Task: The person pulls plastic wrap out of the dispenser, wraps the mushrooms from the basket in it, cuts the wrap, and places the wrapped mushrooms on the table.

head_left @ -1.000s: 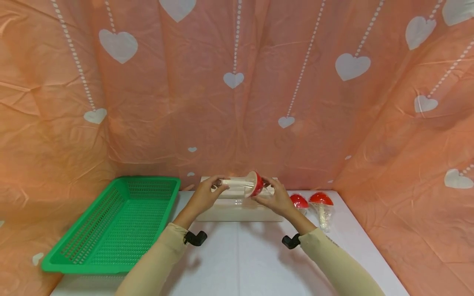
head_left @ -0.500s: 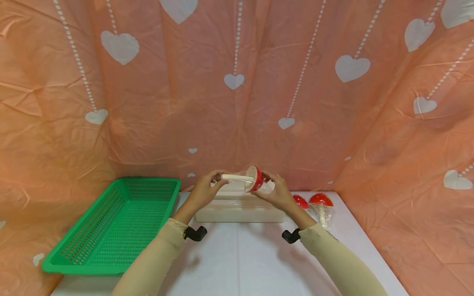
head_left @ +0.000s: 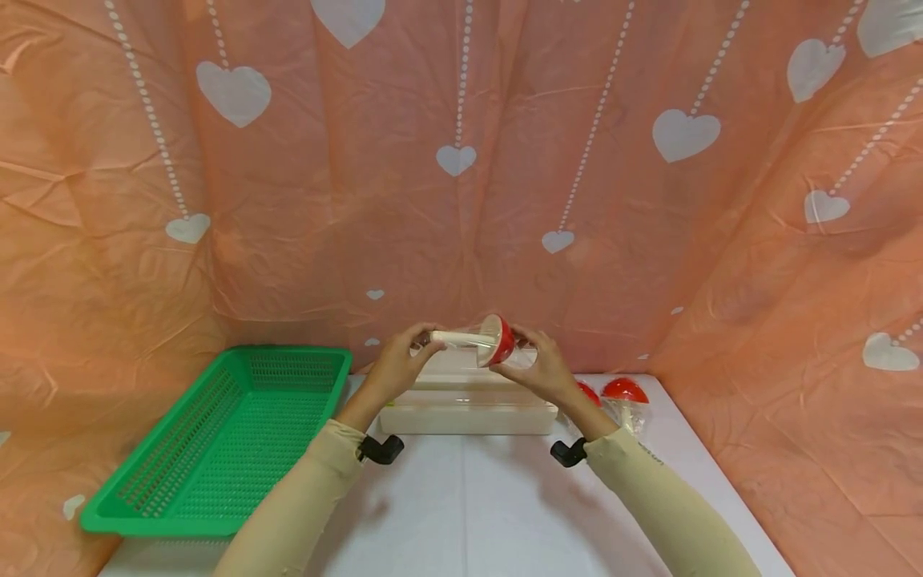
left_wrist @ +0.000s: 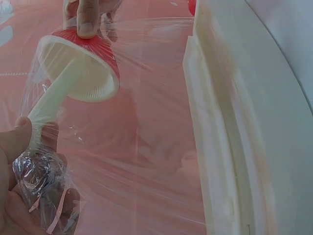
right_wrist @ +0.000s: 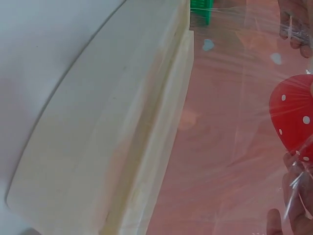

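A toy mushroom (head_left: 497,340) with a red, white-dotted cap and a pale stem lies sideways between my two hands, above a white cling film dispenser (head_left: 469,421). My left hand (head_left: 395,365) grips the stem's end, where clear film is bunched up in the left wrist view. On the cap side, my right hand (head_left: 542,373) pinches the red cap (left_wrist: 105,49) with thumb and fingers. Clear cling film (left_wrist: 142,147) stretches taut from the mushroom down to the dispenser's edge. Part of the right hand is cut off in the right wrist view.
To the left stands a green plastic basket (head_left: 335,401). Right of the dispenser lie a film-wrapped mushroom (head_left: 626,391) and another red cap (head_left: 589,393), partly hidden behind my right forearm. An orange cloth with white hearts (head_left: 461,240) hangs behind the white table (head_left: 461,505).
Both hands have risen with the mushroom, away from the dispenser. More film now spans between the two, and the dispenser's top shows more.
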A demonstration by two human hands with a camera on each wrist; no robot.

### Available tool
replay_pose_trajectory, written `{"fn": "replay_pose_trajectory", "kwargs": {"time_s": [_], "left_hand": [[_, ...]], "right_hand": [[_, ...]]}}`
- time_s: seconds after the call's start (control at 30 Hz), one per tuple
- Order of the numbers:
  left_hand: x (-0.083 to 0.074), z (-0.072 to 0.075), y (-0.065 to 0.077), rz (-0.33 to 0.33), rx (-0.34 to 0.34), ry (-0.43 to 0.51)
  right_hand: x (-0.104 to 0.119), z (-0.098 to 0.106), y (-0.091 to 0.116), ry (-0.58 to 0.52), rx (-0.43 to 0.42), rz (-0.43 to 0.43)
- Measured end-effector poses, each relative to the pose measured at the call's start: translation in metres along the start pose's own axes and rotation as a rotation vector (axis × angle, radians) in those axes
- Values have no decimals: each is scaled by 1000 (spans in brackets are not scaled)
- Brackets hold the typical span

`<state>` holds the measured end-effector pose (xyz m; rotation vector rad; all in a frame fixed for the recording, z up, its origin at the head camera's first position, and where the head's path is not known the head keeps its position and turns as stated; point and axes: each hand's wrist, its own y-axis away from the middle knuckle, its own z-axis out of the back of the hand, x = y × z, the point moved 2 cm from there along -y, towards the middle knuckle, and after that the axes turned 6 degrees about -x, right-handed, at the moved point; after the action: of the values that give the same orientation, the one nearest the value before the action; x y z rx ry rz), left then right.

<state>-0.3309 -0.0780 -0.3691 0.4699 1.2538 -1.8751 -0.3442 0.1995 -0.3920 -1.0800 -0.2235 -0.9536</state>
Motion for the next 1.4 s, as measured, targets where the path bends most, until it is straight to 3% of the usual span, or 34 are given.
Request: {"fn": "replay_pose_trajectory", "kwargs": {"time_s": [0.47, 0.9, 1.4], "left_hand": [[-14, 7, -7, 6, 27, 39], [-26, 13, -16, -22, -11, 24], [-39, 21, -22, -67, -36, 29]], "right_hand": [[9, 11, -9, -30, 4, -7], [19, 22, -20, -69, -15, 20], [33, 32, -27, -24, -17, 48]]}}
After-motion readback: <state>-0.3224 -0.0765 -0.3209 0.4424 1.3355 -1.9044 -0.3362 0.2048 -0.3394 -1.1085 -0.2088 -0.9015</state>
